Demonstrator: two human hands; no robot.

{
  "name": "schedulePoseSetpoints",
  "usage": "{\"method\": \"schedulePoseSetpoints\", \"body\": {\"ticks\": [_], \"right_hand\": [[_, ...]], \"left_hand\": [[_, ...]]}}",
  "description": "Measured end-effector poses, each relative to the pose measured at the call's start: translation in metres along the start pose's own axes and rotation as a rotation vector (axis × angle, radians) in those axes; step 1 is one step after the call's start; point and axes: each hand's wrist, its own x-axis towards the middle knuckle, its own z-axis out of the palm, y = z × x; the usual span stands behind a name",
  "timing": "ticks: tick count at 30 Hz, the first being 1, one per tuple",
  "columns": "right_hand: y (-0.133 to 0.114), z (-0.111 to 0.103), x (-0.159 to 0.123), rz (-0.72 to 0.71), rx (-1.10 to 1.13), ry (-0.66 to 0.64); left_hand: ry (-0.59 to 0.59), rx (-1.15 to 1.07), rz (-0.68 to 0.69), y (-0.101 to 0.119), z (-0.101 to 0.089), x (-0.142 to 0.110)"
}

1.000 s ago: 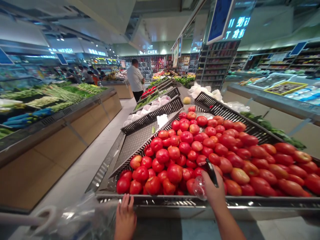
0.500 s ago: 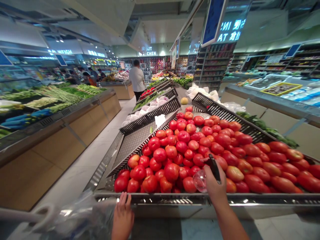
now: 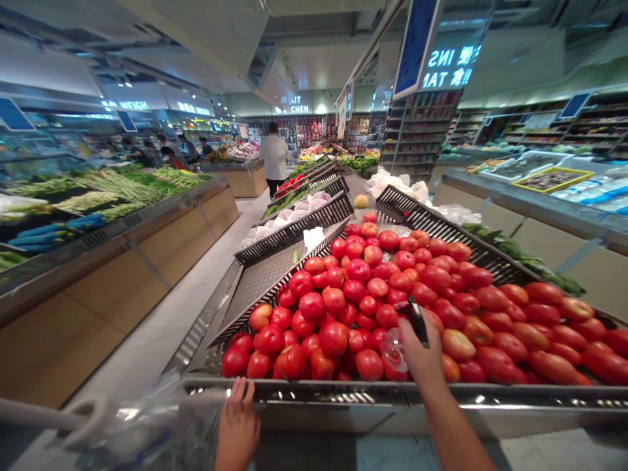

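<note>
A deep heap of red tomatoes (image 3: 373, 294) fills a sloped display bin, and its front is bounded by a metal rail (image 3: 343, 396). My right hand (image 3: 422, 350) rests at the front of the heap, shut on a black phone (image 3: 417, 320) and a bunched clear plastic bag (image 3: 395, 350). Tomatoes sit against its fingers. My left hand (image 3: 237, 418) stays below the rail with its fingers spread against the rail's edge. Beside it lies a crumpled clear plastic sheet (image 3: 147, 425), and I cannot tell whether the hand touches it.
A white bar (image 3: 44, 413) crosses the lower left. Black slatted dividers (image 3: 441, 229) edge the bin, with netted fruit (image 3: 289, 219) beyond. A vegetable case (image 3: 112, 193) lines the left of a tiled aisle (image 3: 147, 340), where a person in a white shirt (image 3: 273, 157) stands.
The view has drifted slightly, shifting the display left. My left hand sits further left, and the person in the white shirt has moved further down the aisle. My right hand keeps its hold.
</note>
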Motion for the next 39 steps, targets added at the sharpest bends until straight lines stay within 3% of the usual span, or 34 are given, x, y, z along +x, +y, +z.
{"method": "schedulePoseSetpoints", "body": {"ticks": [7, 10, 18, 25, 28, 39], "right_hand": [[0.013, 0.017, -0.050, 0.040, 0.025, -0.429], [0.020, 0.027, -0.079, -0.006, 0.045, -0.490], [0.044, 0.032, -0.139, 0.110, 0.036, -0.517], [0.056, 0.027, -0.167, 0.151, -0.039, -0.516], [0.059, 0.024, -0.176, 0.188, -0.056, -0.447], [0.034, 0.037, -0.213, 0.244, -0.049, -0.364]], "left_hand": [[0.030, 0.033, 0.026, 0.001, -0.001, 0.001], [0.032, 0.000, -0.007, 0.000, 0.001, 0.000], [0.014, 0.007, 0.037, -0.009, 0.005, -0.004], [-0.022, -0.011, 0.107, -0.019, 0.002, 0.000], [-0.021, 0.019, 0.155, -0.024, 0.002, 0.000], [-0.084, -0.112, 0.161, -0.031, 0.002, -0.001]]}}
